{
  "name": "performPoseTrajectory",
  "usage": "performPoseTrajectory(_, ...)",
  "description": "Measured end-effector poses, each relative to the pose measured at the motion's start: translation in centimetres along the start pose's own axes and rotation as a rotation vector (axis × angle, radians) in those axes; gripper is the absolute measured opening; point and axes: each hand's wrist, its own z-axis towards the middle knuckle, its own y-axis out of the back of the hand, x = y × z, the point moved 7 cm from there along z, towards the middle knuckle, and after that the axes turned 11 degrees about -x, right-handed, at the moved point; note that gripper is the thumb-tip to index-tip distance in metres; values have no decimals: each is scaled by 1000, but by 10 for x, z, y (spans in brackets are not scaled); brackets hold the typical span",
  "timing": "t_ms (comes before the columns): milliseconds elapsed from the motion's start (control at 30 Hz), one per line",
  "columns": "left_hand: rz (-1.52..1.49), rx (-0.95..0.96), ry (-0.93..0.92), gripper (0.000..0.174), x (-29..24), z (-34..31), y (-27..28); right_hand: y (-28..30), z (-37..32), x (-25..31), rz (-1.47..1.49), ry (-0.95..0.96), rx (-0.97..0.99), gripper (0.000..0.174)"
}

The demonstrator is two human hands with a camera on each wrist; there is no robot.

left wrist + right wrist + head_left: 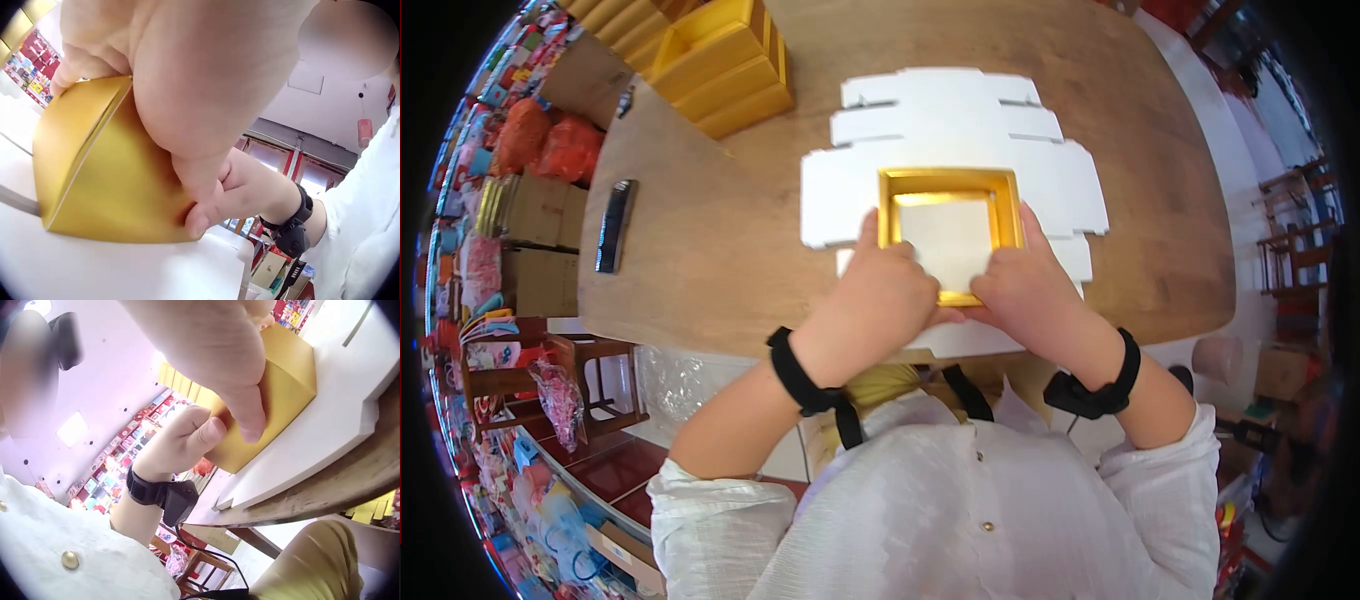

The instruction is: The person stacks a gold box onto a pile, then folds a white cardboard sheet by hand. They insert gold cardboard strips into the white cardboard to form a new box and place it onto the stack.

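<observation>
A gold open-topped box (949,181) stands on flat white card sheets (940,125) with cut flaps and slots. Its inside walls are gold, and a pale floor shows within. At the near left corner, my left hand (887,289) grips the box wall, one finger along the left side. My right hand (1040,295) grips the near right corner in the same way. In the left wrist view, both thumbs press the outer near wall of the gold box (119,181). The right wrist view shows the thumbs close together low on that wall of the box (287,378).
Gold boxes (730,90) are stacked at the table's far left. A dark, long object (615,226) lies near the left edge of the wooden table (720,230). Red bags (565,148) and cartons (545,210) stand beyond that edge. Wooden chairs (1295,235) are at the right.
</observation>
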Motion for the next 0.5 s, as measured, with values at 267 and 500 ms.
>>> performPoseTrajectory(267, -203, -17, -4, 29, 12, -13, 23, 26, -6, -1, 175, -3, 71, 31)
performPoseTrajectory(500, -556, -731, 408, 25, 113, -51, 145, 121, 110, 6, 357, -40, -509, 23)
